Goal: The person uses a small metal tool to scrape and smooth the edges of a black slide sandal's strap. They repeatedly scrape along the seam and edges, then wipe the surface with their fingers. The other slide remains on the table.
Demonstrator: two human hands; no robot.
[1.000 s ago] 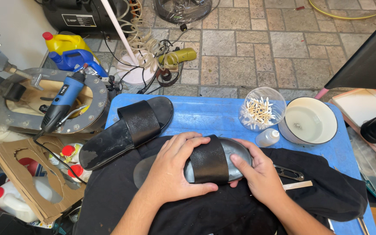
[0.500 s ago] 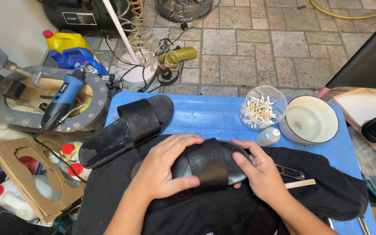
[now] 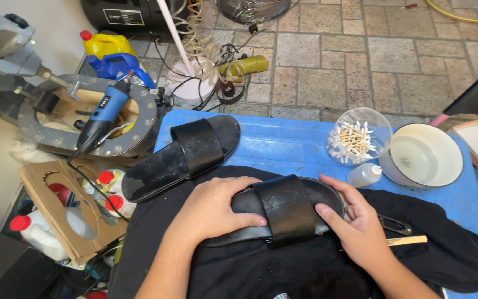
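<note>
Hands frame a black slide sandal (image 3: 275, 213) lying on a dark cloth (image 3: 283, 266) over the blue surface (image 3: 289, 144). My left hand (image 3: 211, 210) presses flat on its heel end, likely to steady it; my right hand (image 3: 355, 221) cups the toe, thumb against the strap, neither grip closed around it. Its mate (image 3: 181, 158) lies just beside. Part of the sole hides beneath my left palm.

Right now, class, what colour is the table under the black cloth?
Blue: the table shows clearly in the head view.
</note>
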